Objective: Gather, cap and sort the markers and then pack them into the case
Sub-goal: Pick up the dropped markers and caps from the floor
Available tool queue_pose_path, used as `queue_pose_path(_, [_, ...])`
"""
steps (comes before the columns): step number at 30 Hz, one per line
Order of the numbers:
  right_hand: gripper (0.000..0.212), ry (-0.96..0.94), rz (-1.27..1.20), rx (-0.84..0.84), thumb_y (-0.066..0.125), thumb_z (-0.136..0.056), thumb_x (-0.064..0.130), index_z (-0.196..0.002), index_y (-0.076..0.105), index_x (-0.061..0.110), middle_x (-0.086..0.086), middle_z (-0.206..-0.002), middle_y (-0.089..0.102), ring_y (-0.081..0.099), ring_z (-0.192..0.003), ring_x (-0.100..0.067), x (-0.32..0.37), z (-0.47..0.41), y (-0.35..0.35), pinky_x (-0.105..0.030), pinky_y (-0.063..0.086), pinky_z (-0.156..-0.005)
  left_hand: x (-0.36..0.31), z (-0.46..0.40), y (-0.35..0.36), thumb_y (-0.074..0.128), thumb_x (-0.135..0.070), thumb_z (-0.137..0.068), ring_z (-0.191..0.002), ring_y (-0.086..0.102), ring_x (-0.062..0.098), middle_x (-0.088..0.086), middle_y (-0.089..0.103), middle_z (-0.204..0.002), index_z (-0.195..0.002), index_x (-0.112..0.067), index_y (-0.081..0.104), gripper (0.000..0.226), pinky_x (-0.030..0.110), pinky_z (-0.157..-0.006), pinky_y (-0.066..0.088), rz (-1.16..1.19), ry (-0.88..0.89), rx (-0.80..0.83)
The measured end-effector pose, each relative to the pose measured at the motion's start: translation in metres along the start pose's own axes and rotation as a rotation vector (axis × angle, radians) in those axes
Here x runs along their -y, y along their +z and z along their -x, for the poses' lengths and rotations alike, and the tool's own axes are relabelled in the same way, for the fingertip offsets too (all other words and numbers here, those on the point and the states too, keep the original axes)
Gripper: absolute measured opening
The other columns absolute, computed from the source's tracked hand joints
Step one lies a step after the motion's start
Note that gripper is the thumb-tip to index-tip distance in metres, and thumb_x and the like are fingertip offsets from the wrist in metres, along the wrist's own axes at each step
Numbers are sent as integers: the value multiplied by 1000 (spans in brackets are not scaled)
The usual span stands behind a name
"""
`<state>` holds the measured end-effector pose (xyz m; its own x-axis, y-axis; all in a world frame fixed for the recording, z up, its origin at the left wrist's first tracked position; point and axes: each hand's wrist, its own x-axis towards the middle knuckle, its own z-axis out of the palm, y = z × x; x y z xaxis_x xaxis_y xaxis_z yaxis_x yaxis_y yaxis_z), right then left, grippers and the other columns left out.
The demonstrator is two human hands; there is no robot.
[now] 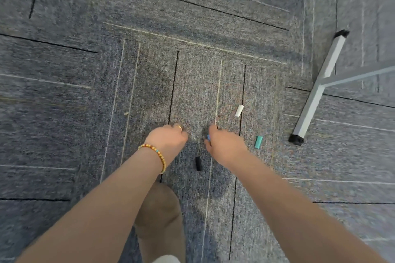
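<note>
Both arms reach forward and down from the lower edge of the view toward the carpet (64, 92), backs of the hands facing up. The left hand (168, 139) hangs with fingers curled under, out of sight, so whether it holds anything cannot be told; a beaded bracelet (155, 153) of amber and turquoise beads circles the wrist, and a thin ring (178, 127) sits on one finger. Below this forearm, a bare foot (159, 209) rests on the floor.

The carpet is short-pile tile in mottled blue-grey, crossed by thin black and pale straight lines.

A short black cap (198, 163) — a small cylinder — lies on the carpet between the two wrists, touching neither. The right hand (224, 145) is bent at the knuckles, fingers closed around a small blue piece (208, 137), only an edge of which shows at the thumb side; it is too hidden to tell cap from marker.

Further right, a white cap (239, 110) lies tilted just beyond the right hand, and a teal cap (258, 142) lies near the same hand's outer side — both are smooth stubby cylinders, apart from each other. At far right stands a grey metal frame leg (316, 94) with black end caps.
</note>
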<state>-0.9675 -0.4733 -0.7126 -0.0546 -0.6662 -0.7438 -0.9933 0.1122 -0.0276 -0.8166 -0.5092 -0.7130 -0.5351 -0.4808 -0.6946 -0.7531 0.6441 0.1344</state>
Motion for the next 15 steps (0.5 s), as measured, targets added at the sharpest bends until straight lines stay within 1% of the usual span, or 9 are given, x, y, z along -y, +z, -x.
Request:
queue_pose_path(2, [31, 46, -127, -36, 34, -102, 27, -125, 37, 7, 2, -66, 50, 56, -59, -20, -6, 1, 3, -35, 50, -50, 7, 4, 1, 52, -10, -93, -111, 52, 28, 13, 42, -131, -128, -7, 37, 38, 37, -83, 50, 44, 22, 0])
queue_pose_path(4, [27, 124, -339, -104, 36, -101, 30, -117, 40, 9, 0, -71, 56, 60, -59, -19, -15, 3, 5, -32, 53, -50, 14, 9, 2, 45, -33, -96, -102, 54, 22, 9, 45, -124, -120, -9, 39, 34, 34, -78, 51, 143, 26, -31])
queue_pose_path(5, [24, 160, -448, -146, 38, -100, 29, -114, 42, 10, 0, -72, 56, 57, -56, -15, -20, 3, 6, -27, 48, -45, 19, 11, 4, 39, -43, -95, -93, 55, 17, 5, 49, -117, -114, -12, 41, 36, 31, -71, 52, 201, 10, -87])
queue_pose_path(7, [19, 249, -628, -249, 39, -100, 27, -107, 44, 10, 2, -68, 52, 49, -49, -8, -31, 6, 7, -19, 36, -39, 26, 18, 9, 26, -56, -91, -71, 52, 10, -2, 53, -91, -95, -16, 47, 45, 22, -54, 48, 319, -79, -253])
queue_pose_path(8, [18, 305, -687, -302, 38, -100, 27, -103, 45, 11, 3, -67, 51, 46, -47, -7, -37, 7, 7, -19, 35, -38, 30, 21, 11, 19, -56, -91, -61, 50, 9, -4, 51, -78, -86, -17, 48, 49, 20, -47, 43, 335, -133, -307])
queue_pose_path(9, [19, 366, -734, -350, 36, -100, 28, -101, 45, 11, 3, -66, 50, 45, -47, -7, -44, 9, 7, -20, 36, -39, 35, 25, 14, 15, -53, -93, -55, 50, 9, -4, 50, -70, -82, -16, 49, 51, 20, -44, 43, 311, -180, -301])
queue_pose_path(12, [25, 550, -835, -411, 37, -101, 27, -116, 45, 9, -1, -68, 53, 49, -50, -11, -61, 14, 10, -25, 40, -41, 40, 35, 24, 19, -45, -99, -54, 54, 10, -5, 50, -66, -96, -18, 48, 40, 23, -48, 51, 179, -197, -212])
queue_pose_path(13, [28, 592, -857, -399, 38, -100, 27, -120, 42, 8, -2, -70, 54, 51, -53, -13, -65, 16, 11, -26, 42, -43, 38, 36, 25, 23, -48, -97, -52, 51, 8, -7, 48, -66, -103, -19, 44, 36, 21, -46, 48, 170, -166, -205])
queue_pose_path(15, [30, 626, -865, -368, 41, -99, 28, -121, 37, 8, -5, -76, 57, 55, -59, -17, -69, 20, 17, -29, 46, -47, 30, 36, 27, 33, -50, -95, -55, 47, 9, -9, 47, -74, -121, -20, 36, 40, 20, -47, 42, 133, -98, -212])
